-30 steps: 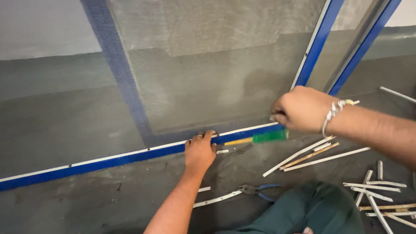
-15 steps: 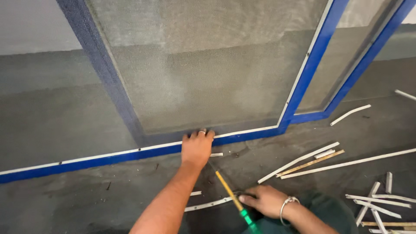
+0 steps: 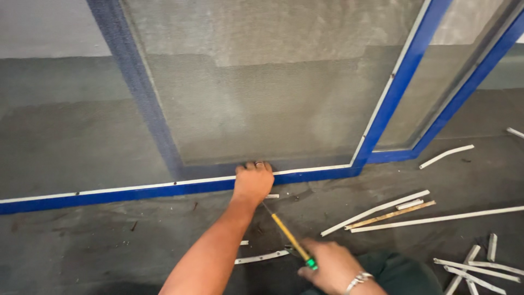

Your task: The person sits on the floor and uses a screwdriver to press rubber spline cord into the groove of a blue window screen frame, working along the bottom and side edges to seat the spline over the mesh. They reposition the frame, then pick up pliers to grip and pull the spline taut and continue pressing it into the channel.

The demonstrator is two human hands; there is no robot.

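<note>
Head view. A blue-framed mesh screen (image 3: pixel 262 109) is lying flat on a grey concrete floor (image 3: pixel 82 251), its near rail (image 3: pixel 164 190) running from left to right across the scene. The left hand (image 3: pixel 252 183) is pressing palm-down on that rail, fingers curled over its far edge onto the mesh and gripping nothing else. The right hand (image 3: pixel 333 267), near the bottom edge, is closing around the green handle of a screwdriver (image 3: pixel 289 236); the yellow shaft is pointing far-left, with its tip lying just beside the left hand. White trim strips (image 3: pixel 376 212) and shorter offcuts (image 3: pixel 480 267) are lying scattered on the floor to the right. A second blue frame (image 3: pixel 464 93) is angling away at far right.
</note>
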